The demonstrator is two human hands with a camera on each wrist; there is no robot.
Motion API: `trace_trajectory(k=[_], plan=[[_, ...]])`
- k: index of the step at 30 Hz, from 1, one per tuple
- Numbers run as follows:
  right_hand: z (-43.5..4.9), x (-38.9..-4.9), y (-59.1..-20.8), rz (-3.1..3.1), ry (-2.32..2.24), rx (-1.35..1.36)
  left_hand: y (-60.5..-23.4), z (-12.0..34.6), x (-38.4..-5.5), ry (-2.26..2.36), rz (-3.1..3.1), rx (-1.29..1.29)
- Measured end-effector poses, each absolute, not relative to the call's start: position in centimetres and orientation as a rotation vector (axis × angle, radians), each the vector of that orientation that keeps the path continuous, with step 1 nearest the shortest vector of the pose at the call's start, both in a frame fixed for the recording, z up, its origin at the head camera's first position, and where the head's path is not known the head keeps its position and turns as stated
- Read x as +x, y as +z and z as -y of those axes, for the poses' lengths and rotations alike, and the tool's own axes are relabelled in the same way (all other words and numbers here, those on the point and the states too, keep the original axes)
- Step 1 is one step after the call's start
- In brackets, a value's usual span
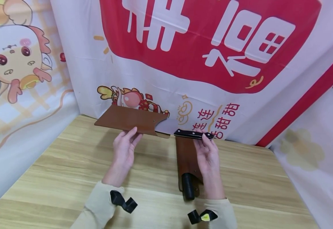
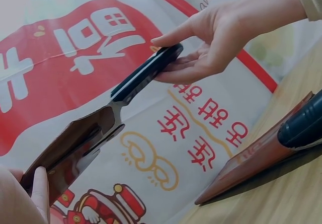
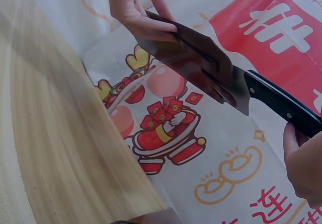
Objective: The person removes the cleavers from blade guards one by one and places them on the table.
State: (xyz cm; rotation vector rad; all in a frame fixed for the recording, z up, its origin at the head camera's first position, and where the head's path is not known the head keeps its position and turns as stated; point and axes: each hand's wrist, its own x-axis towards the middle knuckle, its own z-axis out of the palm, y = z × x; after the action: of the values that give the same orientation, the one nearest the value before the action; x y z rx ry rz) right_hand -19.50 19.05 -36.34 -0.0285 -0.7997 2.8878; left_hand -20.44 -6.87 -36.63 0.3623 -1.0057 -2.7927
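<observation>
Two knives and two brown sheaths are seen at one wooden table (image 1: 149, 162). The raised sheath (image 1: 129, 119) is held above the table by the left hand (image 1: 123, 151), whose thumb and fingers are pinched narrowly at its lower edge. At the right end of the raised sheath, the first knife (image 1: 183, 132) is seated in its mouth only in part: one short stretch of bare blade (image 1: 167, 126) is exposed before the black handle. That handle is held, just right of the raised sheath, between the thumb and fingers of the right hand (image 1: 207, 156). Below and to the right of the raised sheath, the second sheath (image 1: 185, 156) is laid on the table, and at its near end the black handle of the second knife (image 1: 188, 187) is seen protruding. Nearer the person than the raised sheath, two pale sleeves (image 1: 98, 203) and two black wrist mounts (image 1: 117, 197) are shown. Behind the raised sheath, a printed cloth (image 1: 83, 63) is hung, marked by one red patch (image 1: 195, 63) with two large white characters (image 1: 226, 24).
</observation>
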Motion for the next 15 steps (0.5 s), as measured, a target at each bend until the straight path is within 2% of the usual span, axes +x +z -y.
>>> trace_trajectory(k=[15], plan=[[-20.3,-19.4,-36.0,0.872,2.899,-0.151,-36.1,9.1,-20.7,-2.802,0.961,0.366]])
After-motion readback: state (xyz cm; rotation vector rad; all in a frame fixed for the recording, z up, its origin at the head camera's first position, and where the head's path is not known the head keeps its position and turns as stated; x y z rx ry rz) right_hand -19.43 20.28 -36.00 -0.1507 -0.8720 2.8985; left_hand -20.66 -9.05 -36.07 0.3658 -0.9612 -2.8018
